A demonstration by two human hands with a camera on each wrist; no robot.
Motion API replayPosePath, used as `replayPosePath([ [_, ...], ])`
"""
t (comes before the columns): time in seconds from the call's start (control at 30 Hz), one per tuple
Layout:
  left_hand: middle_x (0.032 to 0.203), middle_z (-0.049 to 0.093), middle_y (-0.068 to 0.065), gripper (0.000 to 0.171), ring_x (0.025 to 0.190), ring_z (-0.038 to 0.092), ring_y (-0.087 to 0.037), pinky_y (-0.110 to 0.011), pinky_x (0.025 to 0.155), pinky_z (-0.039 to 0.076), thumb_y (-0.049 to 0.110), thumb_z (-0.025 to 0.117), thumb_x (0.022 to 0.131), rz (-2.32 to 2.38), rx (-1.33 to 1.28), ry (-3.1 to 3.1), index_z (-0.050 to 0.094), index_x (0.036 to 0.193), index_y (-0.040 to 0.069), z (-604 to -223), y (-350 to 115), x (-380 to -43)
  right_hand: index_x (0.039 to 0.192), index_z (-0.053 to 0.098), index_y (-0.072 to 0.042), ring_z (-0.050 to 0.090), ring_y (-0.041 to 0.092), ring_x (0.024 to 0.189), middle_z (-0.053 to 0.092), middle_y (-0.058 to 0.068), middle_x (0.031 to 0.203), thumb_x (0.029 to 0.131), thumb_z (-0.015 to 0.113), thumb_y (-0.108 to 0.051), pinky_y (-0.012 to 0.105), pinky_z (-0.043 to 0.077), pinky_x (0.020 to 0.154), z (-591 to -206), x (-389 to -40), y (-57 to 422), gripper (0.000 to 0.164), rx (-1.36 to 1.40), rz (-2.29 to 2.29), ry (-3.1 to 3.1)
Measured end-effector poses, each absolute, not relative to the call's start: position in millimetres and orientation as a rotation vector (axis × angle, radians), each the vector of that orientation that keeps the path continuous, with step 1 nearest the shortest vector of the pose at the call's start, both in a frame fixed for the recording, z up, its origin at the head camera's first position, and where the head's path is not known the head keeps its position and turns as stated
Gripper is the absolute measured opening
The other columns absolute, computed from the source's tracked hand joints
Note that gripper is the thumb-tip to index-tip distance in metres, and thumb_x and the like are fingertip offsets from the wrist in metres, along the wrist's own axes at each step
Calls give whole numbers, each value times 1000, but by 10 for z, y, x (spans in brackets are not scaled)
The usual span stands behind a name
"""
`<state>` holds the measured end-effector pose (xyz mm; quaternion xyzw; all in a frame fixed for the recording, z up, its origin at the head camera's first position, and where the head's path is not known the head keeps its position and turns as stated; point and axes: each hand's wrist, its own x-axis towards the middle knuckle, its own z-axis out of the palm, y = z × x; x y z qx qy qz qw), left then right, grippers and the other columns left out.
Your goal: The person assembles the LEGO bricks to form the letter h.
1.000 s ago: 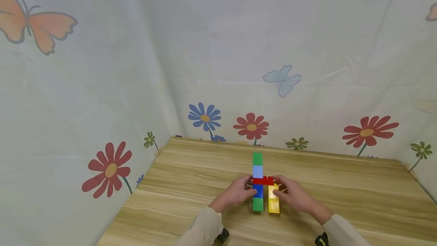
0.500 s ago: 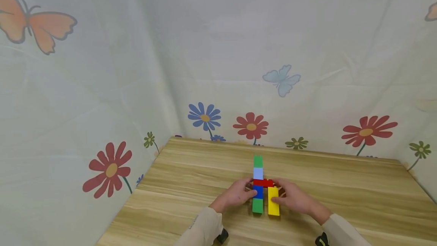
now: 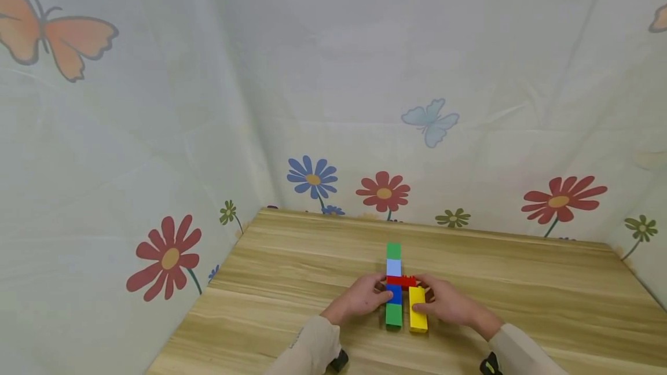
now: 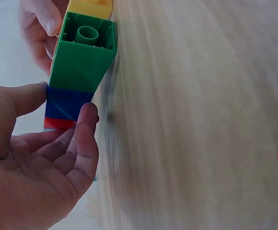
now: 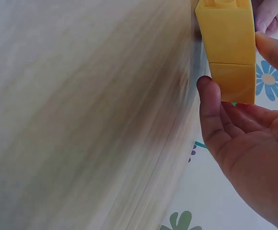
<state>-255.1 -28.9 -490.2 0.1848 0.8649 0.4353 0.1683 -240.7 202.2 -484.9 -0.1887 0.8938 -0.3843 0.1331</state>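
Observation:
A joined structure of toy building bricks sits between both hands. In the head view its column runs from a far green brick through a light blue brick, a red brick and a blue brick to a near green brick. The red brick reaches right, with yellow bricks running nearer from its end. My left hand pinches the blue brick between thumb and fingers. The near green brick's hollow underside shows in the left wrist view. My right hand pinches the yellow bricks.
The structure is over a wood-grain table. Behind and to the left hangs a pale curtain printed with flowers and butterflies. A dark strap piece sits at the left sleeve, another at the right.
The brick structure has tilted and shifted slightly toward me, its far green end coming lower in the head view. Both hands keep their hold; the right thumb sits slightly nearer.

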Motion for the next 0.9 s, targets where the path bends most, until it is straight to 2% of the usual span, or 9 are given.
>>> replayPosePath([
  [0.27,95,60,4,29,84,55,-14,-33,81,49,24,66,90,1250,537,2436,60,117,13,-4914,-288,-2561,133,46,2,52,21,93,56,9,118,85,71,-33,41,48,81,-4854,-2429,2016,65,-582,-1096,2583],
  [0.53,100,60,4,30,86,52,-16,-38,86,46,25,67,90,1244,493,2431,62,116,13,-4898,-272,-2541,130,49,2,51,22,92,57,7,114,87,68,-32,41,47,80,-4896,-2467,2033,58,-605,-1137,2539],
  [0.77,93,58,3,28,82,51,-16,-32,78,46,24,66,90,1238,508,2429,62,115,12,-4935,-270,-2575,132,47,3,51,22,91,57,10,116,88,67,-32,41,47,80,-4921,-2484,2054,60,-623,-1137,2535],
  [0.9,92,59,3,27,81,52,-15,-31,77,47,23,67,89,1243,529,2431,62,113,11,-4952,-262,-2592,134,43,6,53,23,93,56,15,119,89,67,-31,44,47,82,-4940,-2493,2074,63,-655,-1143,2537],
])
